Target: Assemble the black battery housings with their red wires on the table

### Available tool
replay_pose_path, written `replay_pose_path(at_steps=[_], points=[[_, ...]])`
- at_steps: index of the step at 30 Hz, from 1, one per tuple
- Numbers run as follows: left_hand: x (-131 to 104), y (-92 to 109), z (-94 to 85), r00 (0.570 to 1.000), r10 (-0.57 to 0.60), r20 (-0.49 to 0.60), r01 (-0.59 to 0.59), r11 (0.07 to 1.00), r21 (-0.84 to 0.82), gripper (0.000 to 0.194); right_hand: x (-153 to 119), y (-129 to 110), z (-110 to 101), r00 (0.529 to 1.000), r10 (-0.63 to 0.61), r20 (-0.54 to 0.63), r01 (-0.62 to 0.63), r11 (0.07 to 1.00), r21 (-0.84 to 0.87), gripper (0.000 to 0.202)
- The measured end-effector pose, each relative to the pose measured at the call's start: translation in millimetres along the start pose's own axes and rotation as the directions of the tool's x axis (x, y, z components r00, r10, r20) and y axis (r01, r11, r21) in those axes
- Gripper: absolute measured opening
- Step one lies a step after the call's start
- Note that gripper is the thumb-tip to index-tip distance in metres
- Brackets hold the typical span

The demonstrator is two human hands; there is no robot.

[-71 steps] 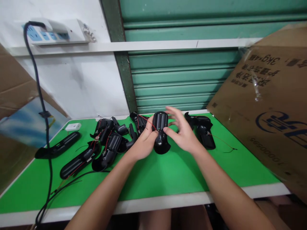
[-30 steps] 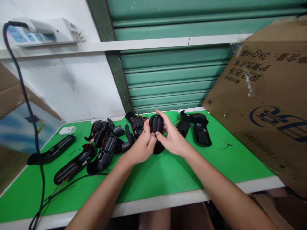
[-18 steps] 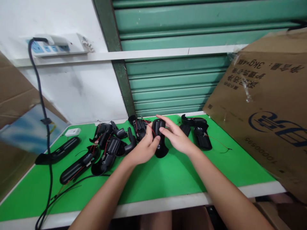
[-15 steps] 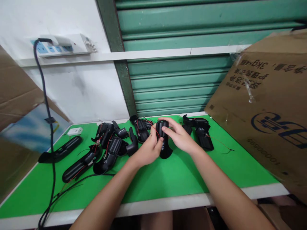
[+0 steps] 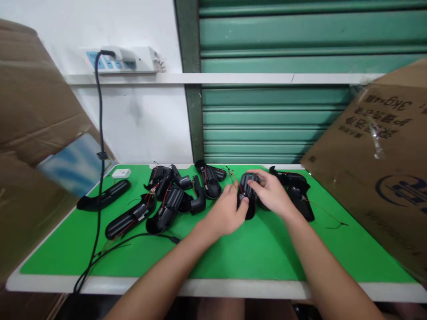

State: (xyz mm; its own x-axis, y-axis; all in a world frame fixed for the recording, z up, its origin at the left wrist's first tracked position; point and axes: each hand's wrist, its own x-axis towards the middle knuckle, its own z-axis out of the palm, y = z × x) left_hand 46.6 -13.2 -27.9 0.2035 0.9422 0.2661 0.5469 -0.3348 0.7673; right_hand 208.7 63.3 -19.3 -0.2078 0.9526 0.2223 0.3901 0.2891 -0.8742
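Between my hands, over the back middle of the table, is a black plastic casing with a ribbed upper part and thin wires. My left hand grips its left side, thumb pressed on the front. From the right, my right hand closes around the upper part, fingers partly hidden behind it. Thin wires stick up beside the left fingers. Just left lies an open black casing with red wire. Another wired black casing rests right of my right hand.
Several black casings lie on the left of the green table mat. A black cable hangs from the power strip onto the table. Cardboard boxes flank both sides; a green shutter stands behind.
The view has swung left, so the scene sits further right. The casing in my hands has turned, showing a ribbed face with wiring, and my left thumb now presses lower on it.
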Motion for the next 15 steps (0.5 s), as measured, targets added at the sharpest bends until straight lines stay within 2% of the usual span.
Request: replay_pose_path(at_steps=[2, 4, 7, 9, 11, 13, 15], points=[[-3.4, 3.7, 2.1, 0.998, -0.027, 0.054, 0.023, 0.997, 0.078, 0.062, -0.7, 1.1, -6.6, 0.997, -0.033, -0.076, 0.017, 0.978, -0.207, 0.035], [-6.4, 8.6, 4.4, 0.992, -0.023, 0.121, 0.009, 0.993, 0.118, 0.062, -2.3, -3.0, -12.9, 0.976, -0.16, -0.15, 0.074, 0.885, -0.459, 0.036], [-9.4, 14.2, 8.5, 0.982, 0.019, 0.188, -0.053, 0.983, 0.178, 0.061, -7.8, -19.2, -10.4, 0.875, -0.444, -0.194, 0.201, 0.697, -0.688, 0.035], [-10.4, 13.7, 12.8, 0.967, 0.094, 0.236, -0.145, 0.968, 0.207, 0.06, -13.1, -32.7, 2.9, 0.816, -0.572, -0.085, 0.382, 0.644, -0.663, 0.031], [-11.2, 8.6, 19.1, 0.943, 0.165, 0.288, -0.235, 0.944, 0.23, 0.059, -18.3, -43.5, 22.4, 0.787, -0.603, 0.133, 0.568, 0.623, -0.539, 0.026], [-12.0, 0.3, 26.6, 0.931, 0.186, 0.314, -0.273, 0.926, 0.26, 0.061, -21.4, -49.1, 41.3, 0.783, -0.53, 0.325, 0.62, 0.626, -0.473, 0.028], [-12.7, -7.9, 33.7, 0.936, 0.18, 0.302, -0.267, 0.923, 0.276, 0.064, -21.9, -49.6, 53.8, 0.801, -0.413, 0.434, 0.595, 0.627, -0.502, 0.027]])
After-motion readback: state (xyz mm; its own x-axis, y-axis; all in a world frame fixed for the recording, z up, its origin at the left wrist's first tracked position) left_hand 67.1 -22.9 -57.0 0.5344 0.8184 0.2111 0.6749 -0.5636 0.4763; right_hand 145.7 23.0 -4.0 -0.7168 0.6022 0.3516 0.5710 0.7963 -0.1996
